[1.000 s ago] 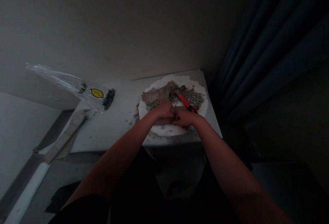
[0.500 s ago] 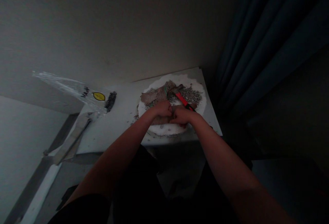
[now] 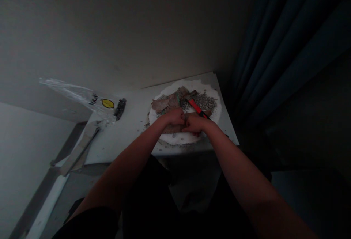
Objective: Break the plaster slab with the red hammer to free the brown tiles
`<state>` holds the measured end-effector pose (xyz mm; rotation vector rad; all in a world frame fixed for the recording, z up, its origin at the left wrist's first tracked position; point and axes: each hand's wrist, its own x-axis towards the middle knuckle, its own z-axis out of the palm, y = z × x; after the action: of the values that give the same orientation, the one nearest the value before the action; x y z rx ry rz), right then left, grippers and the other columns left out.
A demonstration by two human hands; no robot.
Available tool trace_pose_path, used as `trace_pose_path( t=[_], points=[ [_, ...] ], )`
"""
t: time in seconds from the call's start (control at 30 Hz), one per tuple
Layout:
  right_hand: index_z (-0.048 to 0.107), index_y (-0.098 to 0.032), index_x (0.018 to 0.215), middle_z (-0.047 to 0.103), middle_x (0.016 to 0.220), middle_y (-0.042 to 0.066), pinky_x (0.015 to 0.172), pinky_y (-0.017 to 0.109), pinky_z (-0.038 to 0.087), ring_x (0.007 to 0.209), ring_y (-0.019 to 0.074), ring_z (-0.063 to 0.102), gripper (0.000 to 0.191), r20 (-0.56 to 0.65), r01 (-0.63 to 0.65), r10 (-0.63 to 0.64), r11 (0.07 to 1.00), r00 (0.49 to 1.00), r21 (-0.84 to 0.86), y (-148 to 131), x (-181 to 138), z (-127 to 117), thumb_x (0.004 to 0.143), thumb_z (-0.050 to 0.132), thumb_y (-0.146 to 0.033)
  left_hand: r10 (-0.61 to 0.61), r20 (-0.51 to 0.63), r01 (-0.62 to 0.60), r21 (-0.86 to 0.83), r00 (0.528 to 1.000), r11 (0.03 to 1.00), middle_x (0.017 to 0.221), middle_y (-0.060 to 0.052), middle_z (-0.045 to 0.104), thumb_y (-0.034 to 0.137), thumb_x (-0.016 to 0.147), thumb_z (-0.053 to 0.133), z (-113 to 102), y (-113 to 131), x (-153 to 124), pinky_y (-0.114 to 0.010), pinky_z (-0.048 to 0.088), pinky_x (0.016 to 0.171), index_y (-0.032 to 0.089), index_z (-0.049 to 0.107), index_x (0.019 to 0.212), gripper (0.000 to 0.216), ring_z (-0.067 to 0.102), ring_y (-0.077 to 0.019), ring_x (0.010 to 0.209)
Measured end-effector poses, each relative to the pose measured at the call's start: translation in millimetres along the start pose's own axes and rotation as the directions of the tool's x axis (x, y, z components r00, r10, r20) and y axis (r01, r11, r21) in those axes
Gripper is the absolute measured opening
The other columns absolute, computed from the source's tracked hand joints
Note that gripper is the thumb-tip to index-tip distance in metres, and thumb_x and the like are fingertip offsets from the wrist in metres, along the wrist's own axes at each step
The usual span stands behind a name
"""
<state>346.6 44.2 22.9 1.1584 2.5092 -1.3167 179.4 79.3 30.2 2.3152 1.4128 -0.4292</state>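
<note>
Both my hands are closed, side by side over a rough brown sheet or slab (image 3: pixel 172 129). My left hand (image 3: pixel 175 116) presses on it with curled fingers. Against it, my right hand (image 3: pixel 194 123) is bunched, its fingers also on the brown piece; the exact pinch is hidden. Behind them lies a larger crumpled brown piece (image 3: pixel 165 103) with a green spot. A tool with a red and black handle (image 3: pixel 194 105) rests slantwise just beyond my right hand; its kind is unclear. Grey crumbs (image 3: pixel 207 102) are heaped to the right, all on a white round scalloped mat (image 3: pixel 181 139).
The mat lies on a white table (image 3: pixel 123 135) against a wall. A clear plastic bag (image 3: pixel 93 103) with a yellow oval print stands at the left, near a cardboard strip (image 3: pixel 79 151). Dark curtains (image 3: pixel 276 60) hang at the right. Loose crumbs dot the tabletop.
The whole view has shifted slightly, with the table and bag a little further right in the picture. My hands keep nearly the same place on the brown piece.
</note>
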Motion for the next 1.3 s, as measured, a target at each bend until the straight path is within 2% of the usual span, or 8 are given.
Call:
trace_pose_path(
  t=[0.2,0.4,0.77,0.97,1.13,1.3],
  points=[
    [0.074,-0.012,0.075,0.076,0.071,0.008,0.069,0.025,0.051,0.062,0.0157,0.070,0.034,-0.002,0.009,-0.009,0.999,1.000,-0.041,1.4,1.9,1.4,0.096,0.059,-0.035,-0.002,0.007,0.002,-0.007,1.000,1.000,0.069,-0.001,0.067,0.031,0.067,0.065,-0.3,-0.5,-1.1,-0.028,0.040,0.064,0.019,0.068,0.072,0.012,0.060,-0.0182,0.069],
    [0.073,-0.014,0.070,0.075,0.069,0.008,0.066,0.024,0.050,0.061,0.0160,0.069,0.036,0.017,0.009,-0.009,1.000,1.000,-0.020,5.4,5.7,3.3,0.094,0.060,-0.037,0.024,-0.113,-0.036,-0.102,0.993,0.994,0.087,-0.003,0.071,0.021,0.064,0.064,3.4,0.4,-5.9,-0.028,0.043,0.066,0.020,0.064,0.089,0.025,0.063,-0.0201,0.080],
    [0.072,-0.014,0.067,0.074,0.066,0.007,0.068,0.024,0.049,0.062,0.0160,0.069,0.037,-0.004,0.018,-0.018,0.997,1.000,-0.074,3.5,6.0,2.3,0.093,0.060,-0.037,0.041,-0.119,-0.053,-0.100,0.992,0.994,0.087,-0.003,0.070,0.022,0.067,0.064,5.1,-2.0,-3.8,-0.029,0.041,0.065,0.020,0.060,0.088,0.022,0.062,-0.0195,0.078],
    [0.072,-0.013,0.072,0.075,0.069,0.009,0.059,0.023,0.048,0.057,0.0148,0.067,0.036,0.022,-0.017,0.017,1.000,1.000,-0.005,2.9,5.0,3.0,0.094,0.059,-0.036,0.026,-0.104,-0.039,-0.123,0.994,0.992,0.088,-0.003,0.071,0.021,0.066,0.066,2.9,-0.3,-4.1,-0.028,0.041,0.065,0.020,0.060,0.093,0.028,0.063,-0.0196,0.078],
    [0.074,-0.012,0.072,0.075,0.068,0.008,0.066,0.021,0.049,0.061,0.0146,0.069,0.035,-0.011,0.018,-0.020,0.996,1.000,-0.087,1.7,4.5,2.0,0.094,0.061,-0.036,0.024,-0.085,-0.033,-0.114,0.996,0.993,0.090,-0.003,0.071,0.021,0.066,0.067,0.9,2.7,-5.2,-0.029,0.041,0.067,0.019,0.061,0.096,0.030,0.064,-0.0201,0.080],
    [0.077,-0.011,0.078,0.077,0.073,0.008,0.068,0.021,0.050,0.064,0.0147,0.070,0.036,0.002,-0.009,0.009,0.997,1.000,-0.080,-0.7,2.3,0.7,0.095,0.061,-0.038,0.012,-0.093,-0.020,-0.082,0.996,0.996,0.091,-0.003,0.071,0.022,0.067,0.068,-0.1,4.1,-5.2,-0.028,0.039,0.066,0.020,0.060,0.092,0.027,0.063,-0.0199,0.082]
  ],
)
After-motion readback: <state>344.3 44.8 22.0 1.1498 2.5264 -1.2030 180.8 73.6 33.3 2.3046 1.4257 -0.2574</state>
